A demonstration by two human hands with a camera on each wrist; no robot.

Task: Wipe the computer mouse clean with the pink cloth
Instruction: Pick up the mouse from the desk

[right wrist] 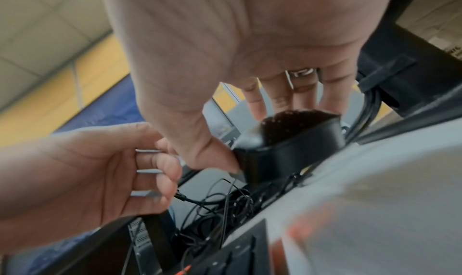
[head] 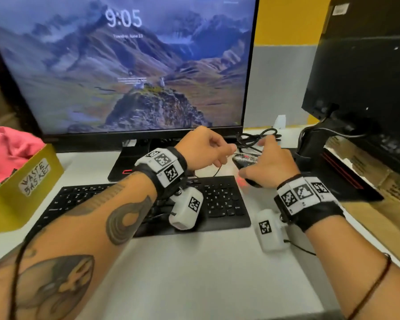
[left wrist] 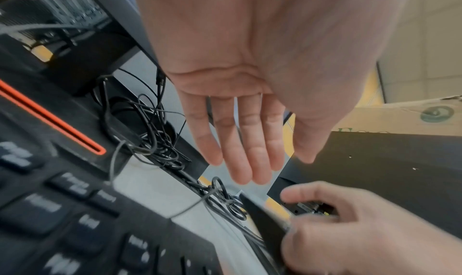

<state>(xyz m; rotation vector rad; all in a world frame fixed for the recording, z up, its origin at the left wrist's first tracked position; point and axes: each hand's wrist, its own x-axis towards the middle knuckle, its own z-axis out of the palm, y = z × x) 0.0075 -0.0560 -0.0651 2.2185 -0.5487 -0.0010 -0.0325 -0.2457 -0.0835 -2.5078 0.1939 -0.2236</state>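
Observation:
The black computer mouse [head: 245, 159] is right of the keyboard, tilted up off the desk, with its red sensor glow on the white desk [head: 217, 273] below. My right hand [head: 255, 158] grips it, thumb on the near side and fingers over the top; in the right wrist view the mouse [right wrist: 295, 144] sits in this hand [right wrist: 270, 139]. My left hand [head: 226, 155] hovers just left of the mouse, fingers relaxed and holding nothing [left wrist: 275, 168]. The pink cloth [head: 7, 146] lies bunched in a yellow box [head: 32, 181] at the far left.
A black keyboard [head: 83, 199] lies under my left forearm. The monitor [head: 125, 65] stands behind it. A tangle of black cables [head: 252, 137] lies behind the mouse. A black computer tower [head: 360, 65] and a cardboard box [head: 390, 204] fill the right side.

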